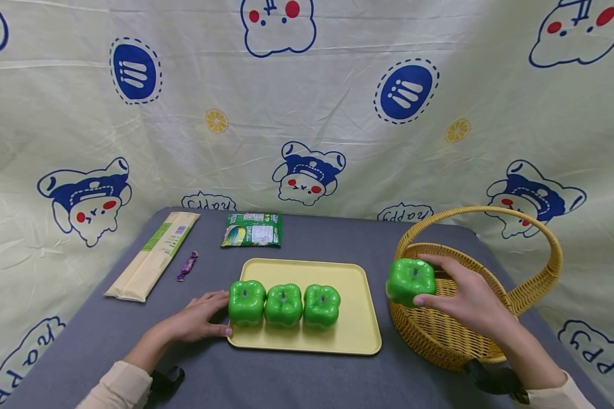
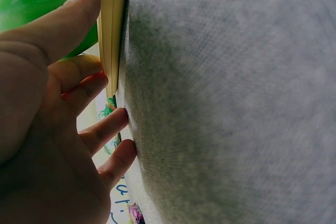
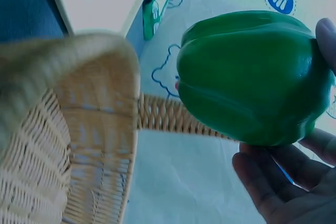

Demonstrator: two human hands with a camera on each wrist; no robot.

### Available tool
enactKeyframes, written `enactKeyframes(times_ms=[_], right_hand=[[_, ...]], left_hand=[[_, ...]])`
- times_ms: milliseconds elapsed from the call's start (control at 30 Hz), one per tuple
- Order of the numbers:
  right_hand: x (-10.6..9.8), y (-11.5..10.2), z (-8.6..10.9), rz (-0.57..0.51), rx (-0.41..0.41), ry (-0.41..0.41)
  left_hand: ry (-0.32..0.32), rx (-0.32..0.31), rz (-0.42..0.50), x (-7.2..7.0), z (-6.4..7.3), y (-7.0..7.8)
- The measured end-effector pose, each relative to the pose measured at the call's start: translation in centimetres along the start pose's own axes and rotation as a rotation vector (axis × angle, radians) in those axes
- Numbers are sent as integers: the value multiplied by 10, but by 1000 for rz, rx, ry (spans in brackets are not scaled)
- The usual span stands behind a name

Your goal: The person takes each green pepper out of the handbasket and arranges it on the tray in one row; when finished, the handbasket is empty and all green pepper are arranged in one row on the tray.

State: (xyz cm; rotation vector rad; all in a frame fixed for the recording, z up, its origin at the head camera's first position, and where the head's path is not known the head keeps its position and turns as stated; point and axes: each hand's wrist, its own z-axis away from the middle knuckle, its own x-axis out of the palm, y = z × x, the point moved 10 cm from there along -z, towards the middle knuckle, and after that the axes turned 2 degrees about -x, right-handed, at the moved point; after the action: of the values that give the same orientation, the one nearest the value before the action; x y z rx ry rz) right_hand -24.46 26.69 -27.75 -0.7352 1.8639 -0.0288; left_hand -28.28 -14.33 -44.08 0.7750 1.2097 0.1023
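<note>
My right hand (image 1: 473, 295) grips a green bell pepper (image 1: 411, 282) between thumb and fingers, over the left rim of the wicker basket (image 1: 445, 352). In the right wrist view the same bell pepper (image 3: 252, 77) appears beside the basket's woven wall (image 3: 102, 124). Three more green bell peppers stand in a row on the yellow tray (image 1: 358, 318); the leftmost bell pepper (image 1: 247, 303) is by the tray's left edge. There my left hand (image 1: 196, 318) rests with loosely extended fingers. In the left wrist view, its thumb and index fingertips are right at the tray's rim (image 2: 108, 30).
Behind the tray lies a green packet (image 1: 252, 230). A long beige package (image 1: 156, 255) and a small purple-wrapped candy (image 1: 187, 266) lie at the left. The basket's tall handle (image 1: 555, 255) arches above it. A printed cloth (image 1: 307, 113) hangs behind the grey table (image 1: 266, 380).
</note>
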Motion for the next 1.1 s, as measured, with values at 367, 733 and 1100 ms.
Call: enactKeyframes(times_ms=[367,733,1100], right_hand=[[34,-15,-4,-93,-64,-19],[70,-22,-10,-144,-65,-121],[99,-19,-13,-96,-33,-232]], left_hand=[[1,2,4,0,0,0],[-1,0,4,0,0,0],[9,3,-11,-1,1,1]])
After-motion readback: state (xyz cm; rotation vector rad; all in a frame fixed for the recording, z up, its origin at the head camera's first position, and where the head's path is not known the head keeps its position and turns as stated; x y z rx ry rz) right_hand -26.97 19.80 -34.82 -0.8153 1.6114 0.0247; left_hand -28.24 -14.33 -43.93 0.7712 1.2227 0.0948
